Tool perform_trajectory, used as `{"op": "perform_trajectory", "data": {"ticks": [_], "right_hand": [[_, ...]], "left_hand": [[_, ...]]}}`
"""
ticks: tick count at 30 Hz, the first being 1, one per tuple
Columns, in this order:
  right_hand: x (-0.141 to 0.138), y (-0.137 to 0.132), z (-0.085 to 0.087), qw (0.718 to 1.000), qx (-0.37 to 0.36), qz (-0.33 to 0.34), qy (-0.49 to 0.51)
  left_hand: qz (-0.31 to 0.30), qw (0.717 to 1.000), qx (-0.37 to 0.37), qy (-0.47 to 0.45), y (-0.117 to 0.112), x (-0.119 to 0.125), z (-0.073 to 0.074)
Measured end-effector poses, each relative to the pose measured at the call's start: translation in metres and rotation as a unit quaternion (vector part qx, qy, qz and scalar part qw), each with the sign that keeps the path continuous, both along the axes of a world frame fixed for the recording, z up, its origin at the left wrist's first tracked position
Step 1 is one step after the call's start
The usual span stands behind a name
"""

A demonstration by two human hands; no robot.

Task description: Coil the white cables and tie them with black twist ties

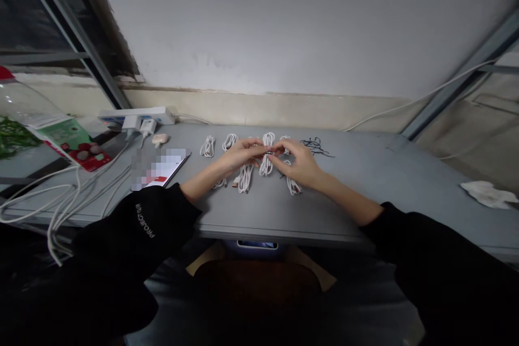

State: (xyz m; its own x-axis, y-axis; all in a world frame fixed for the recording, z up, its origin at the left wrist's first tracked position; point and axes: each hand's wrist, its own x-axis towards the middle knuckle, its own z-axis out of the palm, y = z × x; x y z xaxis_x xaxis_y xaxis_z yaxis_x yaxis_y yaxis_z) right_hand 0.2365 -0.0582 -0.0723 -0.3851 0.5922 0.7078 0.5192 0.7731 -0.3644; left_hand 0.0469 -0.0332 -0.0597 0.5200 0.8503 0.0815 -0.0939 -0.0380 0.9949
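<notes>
Between my two hands a coiled white cable is held up above the grey desk, its loops showing above and below my fingers. My left hand closes on its middle from the left. From the right, my right hand pinches at the same spot, where a dark tie seems to cross the coil. Just below lies a white USB cable bundle, and another bundle rests under my right hand. Farther back are more coiled cables, some partly hidden by my hands. Several black twist ties lie to the right.
On the left are a tablet or phone, a pink earphone case, a power strip with chargers, and loose white cords. A clear bottle stands far left. Crumpled tissue lies right. The wall closes off the back.
</notes>
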Motion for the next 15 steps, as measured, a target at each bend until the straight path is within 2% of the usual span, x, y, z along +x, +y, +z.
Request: {"op": "perform_trajectory", "data": {"ticks": [10,15], "right_hand": [[0.0000,0.0027,-0.0028,0.999,-0.044,-0.003,-0.016],[-0.0007,0.0026,-0.0050,0.999,-0.041,0.017,0.004]], "left_hand": [[0.007,0.996,0.072,0.050,0.0001,-0.0007,-0.0011],[-0.004,0.996,0.064,0.065,-0.0007,-0.0006,0.0002]]}}
